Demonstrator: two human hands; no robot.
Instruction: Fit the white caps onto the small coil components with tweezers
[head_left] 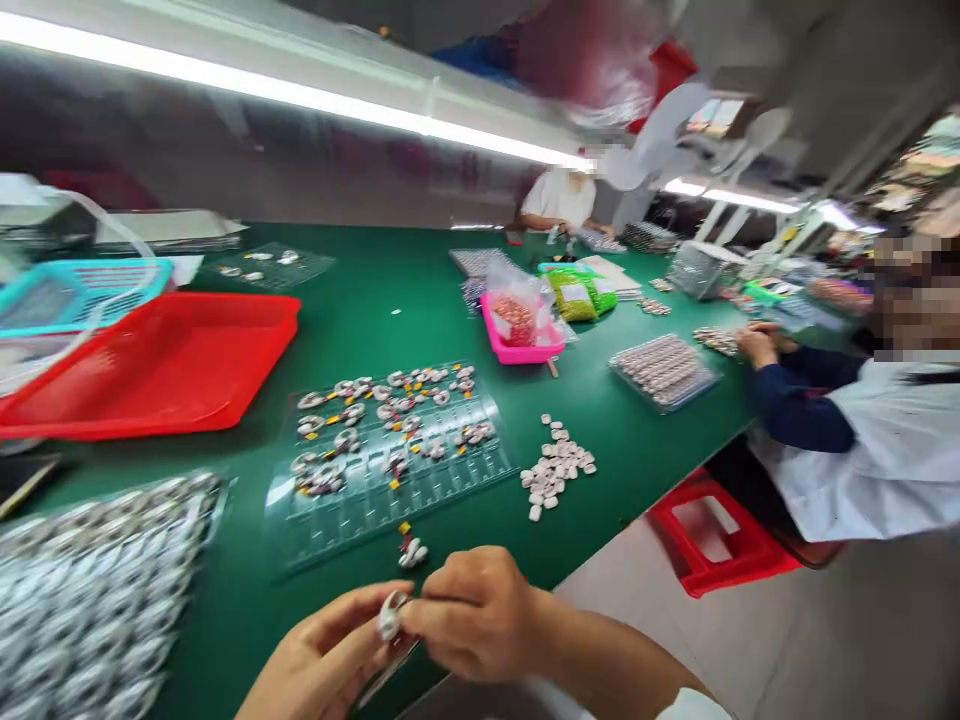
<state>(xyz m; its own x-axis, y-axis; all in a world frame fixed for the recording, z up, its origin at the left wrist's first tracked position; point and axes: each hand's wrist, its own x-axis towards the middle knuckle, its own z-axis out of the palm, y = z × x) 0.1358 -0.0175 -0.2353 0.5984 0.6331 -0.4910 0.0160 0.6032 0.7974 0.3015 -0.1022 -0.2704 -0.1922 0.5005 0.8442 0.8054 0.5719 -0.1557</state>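
Near the table's front edge, my left hand pinches a small white ring-shaped plastic part between thumb and fingers. My right hand is closed, its fingertips pressed against the right side of the same part. Whether a smaller piece sits in those fingertips is hidden. Just beyond the hands lies a small white part with a yellow tab. Farther off, a transparent tray carries several similar white parts with yellow tabs. To its right is a loose pile of small white pieces.
At left are a red tray, a blue basket and a tray full of white parts. A pink basket with bagged pieces stands farther back. A co-worker sits at right by a filled tray and red stool.
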